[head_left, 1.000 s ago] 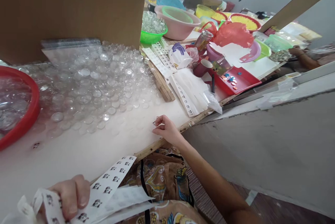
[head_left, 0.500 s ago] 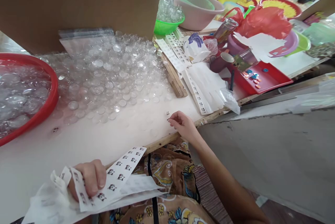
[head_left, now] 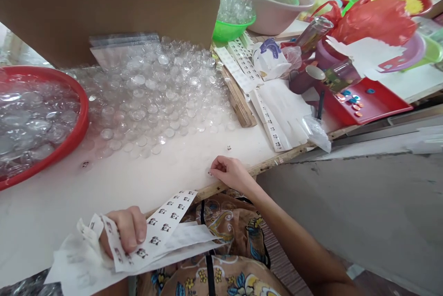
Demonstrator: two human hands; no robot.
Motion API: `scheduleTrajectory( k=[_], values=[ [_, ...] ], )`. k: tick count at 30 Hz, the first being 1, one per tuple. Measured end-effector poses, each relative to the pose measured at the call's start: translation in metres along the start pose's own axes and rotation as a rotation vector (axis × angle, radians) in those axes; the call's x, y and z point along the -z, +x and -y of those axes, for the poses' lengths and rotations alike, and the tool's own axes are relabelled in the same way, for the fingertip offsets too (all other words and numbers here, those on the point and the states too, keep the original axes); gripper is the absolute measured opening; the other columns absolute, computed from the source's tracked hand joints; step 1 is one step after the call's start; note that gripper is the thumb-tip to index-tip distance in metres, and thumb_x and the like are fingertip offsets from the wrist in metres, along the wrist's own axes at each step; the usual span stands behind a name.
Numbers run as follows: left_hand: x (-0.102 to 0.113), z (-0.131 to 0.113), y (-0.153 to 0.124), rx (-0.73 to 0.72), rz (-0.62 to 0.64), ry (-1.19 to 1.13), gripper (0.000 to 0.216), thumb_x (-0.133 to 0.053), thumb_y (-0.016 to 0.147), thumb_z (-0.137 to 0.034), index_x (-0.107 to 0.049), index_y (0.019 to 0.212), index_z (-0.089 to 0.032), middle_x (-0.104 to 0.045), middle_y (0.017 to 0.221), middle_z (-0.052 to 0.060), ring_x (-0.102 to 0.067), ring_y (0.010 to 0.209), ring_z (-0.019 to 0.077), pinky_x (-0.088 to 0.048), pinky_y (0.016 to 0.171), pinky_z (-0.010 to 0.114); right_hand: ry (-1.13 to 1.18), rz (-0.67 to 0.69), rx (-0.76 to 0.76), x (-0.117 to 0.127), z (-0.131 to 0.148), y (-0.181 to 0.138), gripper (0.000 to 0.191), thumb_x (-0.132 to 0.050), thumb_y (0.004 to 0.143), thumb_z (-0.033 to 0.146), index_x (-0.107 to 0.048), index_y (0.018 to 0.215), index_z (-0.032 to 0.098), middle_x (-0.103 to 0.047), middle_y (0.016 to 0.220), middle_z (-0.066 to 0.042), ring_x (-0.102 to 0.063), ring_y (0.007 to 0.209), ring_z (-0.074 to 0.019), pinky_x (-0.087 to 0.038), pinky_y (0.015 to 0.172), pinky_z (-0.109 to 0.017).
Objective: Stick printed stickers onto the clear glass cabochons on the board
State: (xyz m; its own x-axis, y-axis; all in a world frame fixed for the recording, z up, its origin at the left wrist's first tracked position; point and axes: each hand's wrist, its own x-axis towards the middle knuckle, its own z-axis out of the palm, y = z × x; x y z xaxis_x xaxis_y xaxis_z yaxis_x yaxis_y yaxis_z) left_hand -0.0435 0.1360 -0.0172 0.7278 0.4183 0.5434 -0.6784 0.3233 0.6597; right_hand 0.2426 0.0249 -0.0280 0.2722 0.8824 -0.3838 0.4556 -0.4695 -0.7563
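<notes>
My left hand (head_left: 126, 229) is closed around a sheet of stickers (head_left: 166, 222) printed with rows of small dark figures, along with crumpled white backing paper (head_left: 78, 263). The sheet's far end slants up to the table's front edge. Over the white tabletop, close to that edge, my right hand (head_left: 230, 173) has thumb and forefinger pinched together on a tiny printed sticker (head_left: 210, 173). Another small sticker (head_left: 229, 148) lies on the table just beyond it. Many clear round plastic pieces (head_left: 148, 102) are spread across the table ahead of my hands.
A red-rimmed basin (head_left: 83, 116) of clear plastic pieces stands at left, before a cardboard box (head_left: 114, 0). To the right lie a wooden strip (head_left: 240, 106), sticker sheets (head_left: 272, 125), a dark cup (head_left: 306, 79) and a red tray (head_left: 377, 102). A green bowl (head_left: 224, 32) sits behind.
My right hand has shifted left and slightly nearer along the table, away from the loose sticker. My left hand keeps its grip on the sticker sheet. The whole view has swung slightly left.
</notes>
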Motion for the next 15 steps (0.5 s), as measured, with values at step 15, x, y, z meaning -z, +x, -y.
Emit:
scheduleTrajectory(
  k=[15],
  values=[
    [-0.014, -0.001, 0.003, 0.059, -0.107, 0.020, 0.055, -0.080, 0.074, -0.038, -0.041, 0.040, -0.018, -0.048, 0.045, 0.000, -0.055, 0.056, 0.0149, -0.047, 0.052, 0.022, -0.309, -0.108, 0.056, -0.018, 0.008, -0.006, 0.007, -0.057, 0.083, 0.013, -0.061, 0.082, 0.019, -0.064, 0.080, -0.002, -0.057, 0.072, -0.0148, -0.036, 0.066, -0.025]
  ],
)
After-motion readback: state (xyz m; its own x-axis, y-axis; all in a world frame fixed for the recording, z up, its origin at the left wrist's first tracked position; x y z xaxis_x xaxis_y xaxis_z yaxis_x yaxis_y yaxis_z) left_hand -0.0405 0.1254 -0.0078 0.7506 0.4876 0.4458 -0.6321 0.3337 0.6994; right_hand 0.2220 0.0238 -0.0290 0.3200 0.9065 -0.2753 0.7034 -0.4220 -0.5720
